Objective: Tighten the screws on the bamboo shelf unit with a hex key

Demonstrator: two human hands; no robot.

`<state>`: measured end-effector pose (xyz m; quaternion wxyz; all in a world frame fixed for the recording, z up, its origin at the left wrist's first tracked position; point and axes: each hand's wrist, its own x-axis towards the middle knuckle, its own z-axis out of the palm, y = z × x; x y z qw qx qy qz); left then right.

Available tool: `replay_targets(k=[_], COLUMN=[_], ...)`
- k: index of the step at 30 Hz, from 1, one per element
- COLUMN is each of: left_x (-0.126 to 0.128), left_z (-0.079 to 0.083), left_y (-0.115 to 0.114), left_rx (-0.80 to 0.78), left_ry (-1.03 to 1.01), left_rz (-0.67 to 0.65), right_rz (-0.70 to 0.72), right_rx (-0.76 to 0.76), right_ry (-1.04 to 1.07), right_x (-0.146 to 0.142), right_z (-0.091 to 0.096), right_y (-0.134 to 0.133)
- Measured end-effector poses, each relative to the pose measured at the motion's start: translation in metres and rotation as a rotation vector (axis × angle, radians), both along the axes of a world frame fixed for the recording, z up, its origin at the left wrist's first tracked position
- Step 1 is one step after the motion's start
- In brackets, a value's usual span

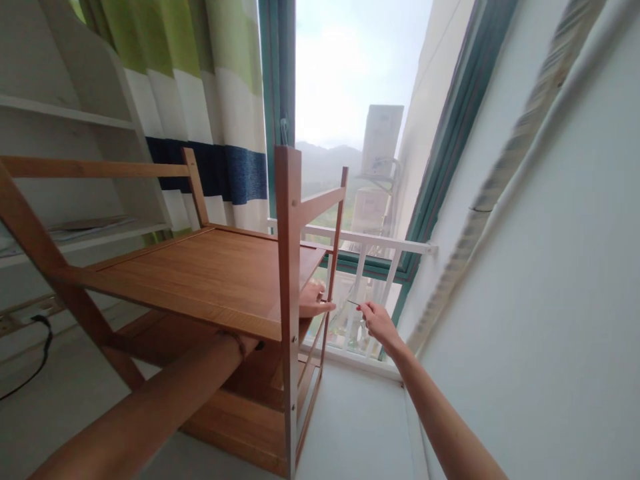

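Note:
A brown wooden shelf rack (pixel 215 267) with several tiers stands in front of me, its posts fixed with bolts. My left arm passes under the upper board, and my left hand (pixel 313 300) comes out beside the far right post (pixel 339 230). Its fingers are curled near that post around something small and dark, partly hidden by the near post. To the right of the rack, my right hand (pixel 377 321) pinches a thin metal hex key (pixel 354 303). The key's tip points left toward the post, with a visible gap between them.
Behind the rack is a window with a green frame (pixel 433 193) and a white railing (pixel 360 263). A striped curtain (pixel 200 100) hangs at its left. White built-in shelves (pixel 80 113) and a black cable (pixel 47 330) are at far left. A wrapped pipe (pixel 493 173) runs along the right wall.

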<state>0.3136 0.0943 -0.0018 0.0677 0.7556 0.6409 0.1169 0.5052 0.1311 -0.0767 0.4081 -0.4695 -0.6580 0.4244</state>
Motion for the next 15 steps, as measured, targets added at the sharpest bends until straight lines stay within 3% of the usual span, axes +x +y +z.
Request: replay_targets(k=[6,15], left_x=[0.003,0.000], left_z=[-0.011,-0.022], left_y=[0.020,0.032], left_rx=[-0.110,-0.119], left_ry=[0.156,0.223], left_rz=[0.038,0.111], right_rz=[-0.007,-0.003], right_rx=[0.034,0.108], right_ry=[-0.047,-0.068], right_x=[-0.018,-0.031], right_z=[-0.005,-0.016], right_y=[0.010,0.011])
